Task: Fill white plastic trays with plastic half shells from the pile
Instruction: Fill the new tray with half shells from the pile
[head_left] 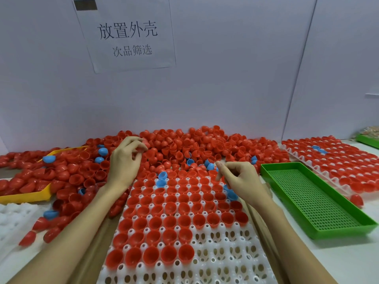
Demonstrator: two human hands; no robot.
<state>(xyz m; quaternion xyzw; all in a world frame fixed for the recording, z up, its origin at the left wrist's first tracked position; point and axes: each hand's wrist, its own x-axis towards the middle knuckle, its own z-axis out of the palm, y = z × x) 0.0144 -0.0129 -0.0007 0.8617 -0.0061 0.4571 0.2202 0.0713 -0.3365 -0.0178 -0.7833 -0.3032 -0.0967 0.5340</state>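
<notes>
While the pile of red and blue half shells sprawls along the far wall, the white tray lies lengthwise toward the person, its far rows filled and the near right cups bare. The left hand reaches into the pile beyond the tray, fingers curled at a red shell; whether they have closed on it I cannot tell. The right hand hovers over the tray's far right corner, fingers loosely curled, seemingly holding nothing. Empty cups lie nearer the right hand.

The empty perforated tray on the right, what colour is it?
Bright green, seen in the head view: the perforated tray.
</notes>
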